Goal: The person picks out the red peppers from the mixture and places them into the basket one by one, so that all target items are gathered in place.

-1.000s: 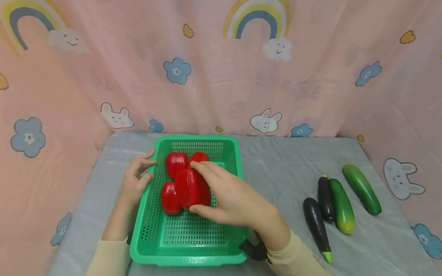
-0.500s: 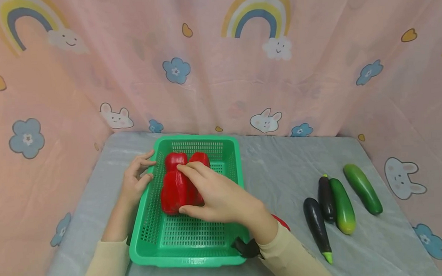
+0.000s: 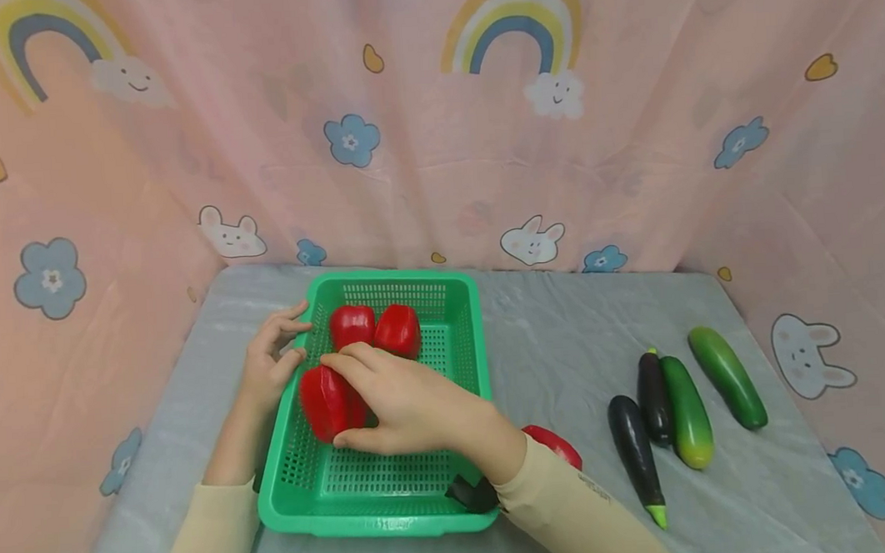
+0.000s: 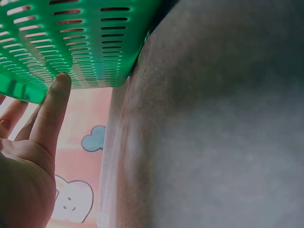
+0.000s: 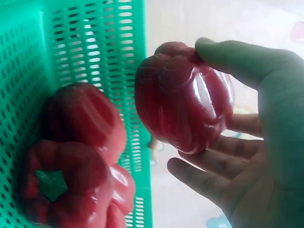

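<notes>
My right hand point(image 3: 415, 403) grips a glossy red bell pepper point(image 3: 327, 404) between thumb and fingers. It is over the left part of a green perforated basket point(image 3: 395, 523). In the right wrist view the held pepper point(image 5: 183, 102) shows beside the basket wall, with several red peppers point(image 5: 71, 185) below, one with a green stem. Two red peppers point(image 3: 398, 331) sit at the back of the basket in the head view; my right hand hides part of the inside. My left hand point(image 3: 270, 365) touches the basket's left side from outside, its thumb point(image 4: 54, 107) against the slotted wall.
Another red bell pepper point(image 3: 555, 446) lies right of the basket, partly behind my right forearm. Farther right on the grey cloth point(image 3: 551, 346) are two dark eggplants point(image 3: 635, 450) and two green cucumber-like vegetables point(image 3: 687, 414). A pink patterned curtain point(image 3: 423, 186) surrounds the table.
My right hand has moved left across the basket with the red bell pepper, uncovering the pepper at the back and one on the table. My left hand has stayed at the basket's side.
</notes>
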{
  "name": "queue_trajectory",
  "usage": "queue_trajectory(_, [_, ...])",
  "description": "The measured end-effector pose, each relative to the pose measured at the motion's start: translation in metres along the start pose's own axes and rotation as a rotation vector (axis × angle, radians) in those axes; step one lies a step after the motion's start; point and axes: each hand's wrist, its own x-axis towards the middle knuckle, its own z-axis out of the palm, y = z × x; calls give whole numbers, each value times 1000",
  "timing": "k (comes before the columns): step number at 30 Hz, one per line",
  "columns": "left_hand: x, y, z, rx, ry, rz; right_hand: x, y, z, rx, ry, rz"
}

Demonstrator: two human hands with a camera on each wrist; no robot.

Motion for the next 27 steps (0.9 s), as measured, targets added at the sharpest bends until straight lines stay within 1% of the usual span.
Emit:
queue_trajectory(12, [0,-4,0,-12,-7,34,4,0,10,-14,-88,-8])
queue_trajectory(17, [0,-4,-1,-18,2,52,6,1,14,-19,-133,9])
queue_trajectory(21, [0,-3,-1,-6,-5,57,6,3,16,-10,-161,28])
queue_trajectory(27, [1,0,0,-1,-8,46,7,5,20,27,-197,25])
